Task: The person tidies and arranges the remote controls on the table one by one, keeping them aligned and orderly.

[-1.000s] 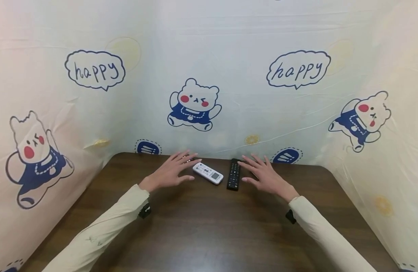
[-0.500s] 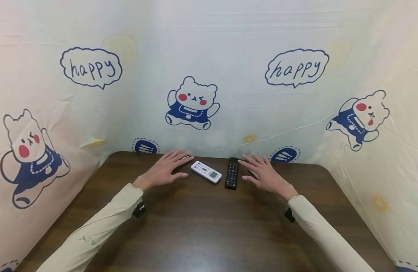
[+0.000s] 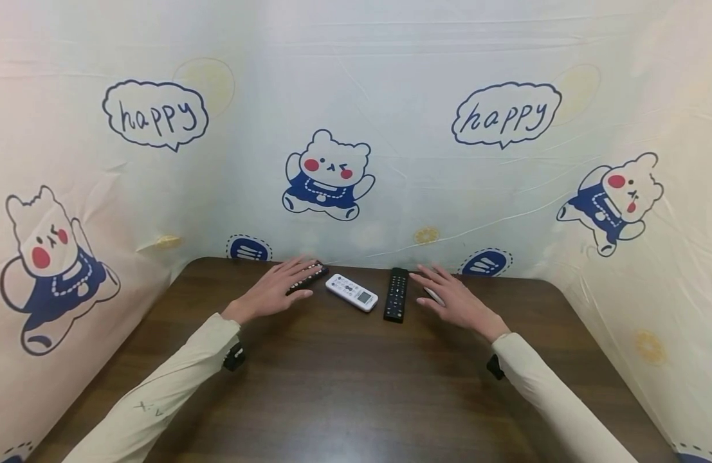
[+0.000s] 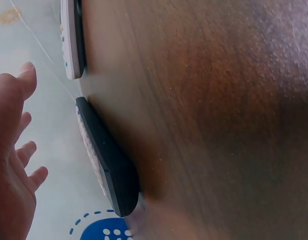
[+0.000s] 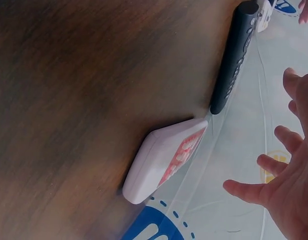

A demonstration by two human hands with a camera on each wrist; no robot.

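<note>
Both hands drifted outward since earlier frame. Left hand (image 3: 271, 290) hovers, fingers spread and straight, over dark remote with pale buttons (image 3: 307, 278) near table's far edge; wrist view shows clear gap. Right hand (image 3: 456, 301) likewise splayed above small white remote (image 5: 164, 165), holding nothing. White air-conditioner remote (image 3: 352, 292) and black TV remote (image 3: 397, 295) lie between hands on wooden table (image 3: 356, 386). Risk: flat-lying remotes may slide against backdrop sheet (image 3: 390, 96) when pinched.

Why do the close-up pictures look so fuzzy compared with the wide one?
Head view: sharp, evenly lit, walls bowed by a wide lens. Left wrist view: the table is soft, the black remote blurred. Right wrist view: the white remote and right hand are out of focus.
</note>
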